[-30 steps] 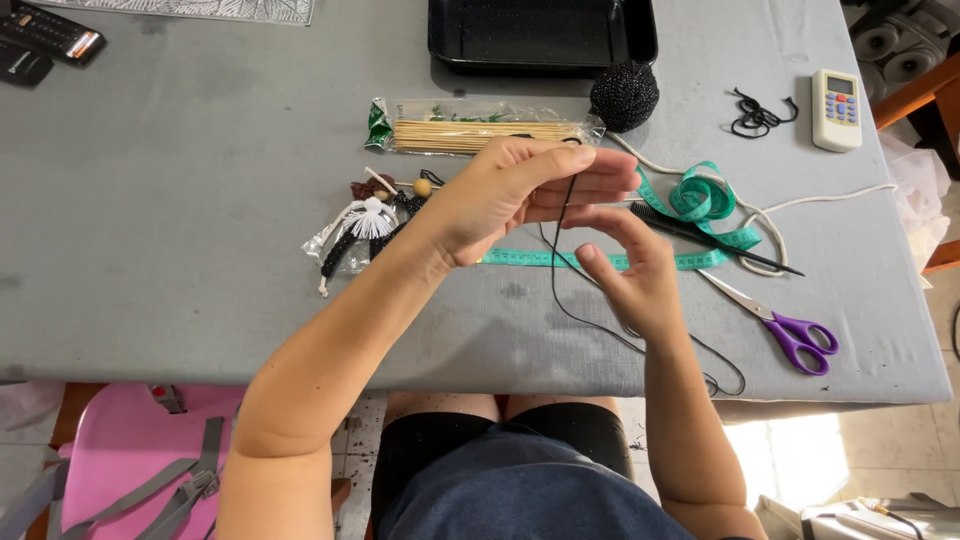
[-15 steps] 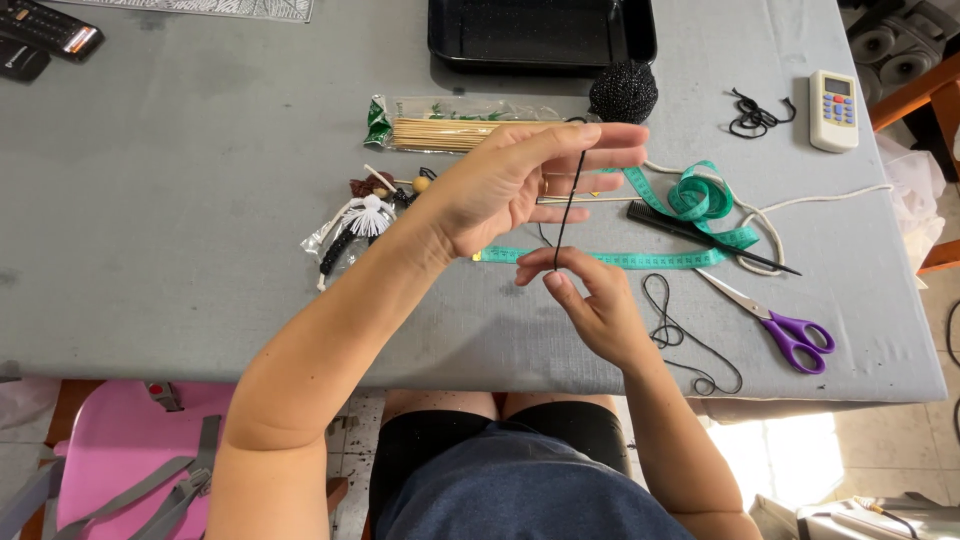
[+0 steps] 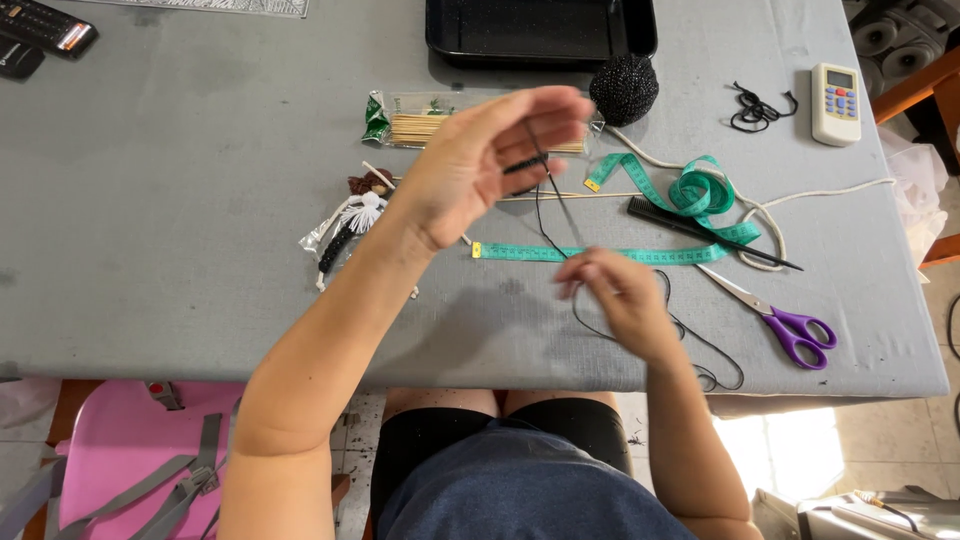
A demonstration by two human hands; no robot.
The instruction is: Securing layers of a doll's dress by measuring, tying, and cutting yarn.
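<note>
Seen from above, a person sits at a grey table; the left hand is raised, fingers spread flat, with a thin black cord wound around them; the right hand, lower and blurred, pinches the same cord, which trails to the table edge; nearby lie a green tape measure, comb, purple scissors and yarn ball.

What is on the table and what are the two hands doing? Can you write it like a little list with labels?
Left hand: raised above the table, fingers spread, thin black cord running across them
Right hand: lower, pinching the same cord
Table: grey
Near the hands: green tape measure, black comb, purple-handled scissors
Farther back: black yarn ball, pack of wooden sticks, black tray
</note>
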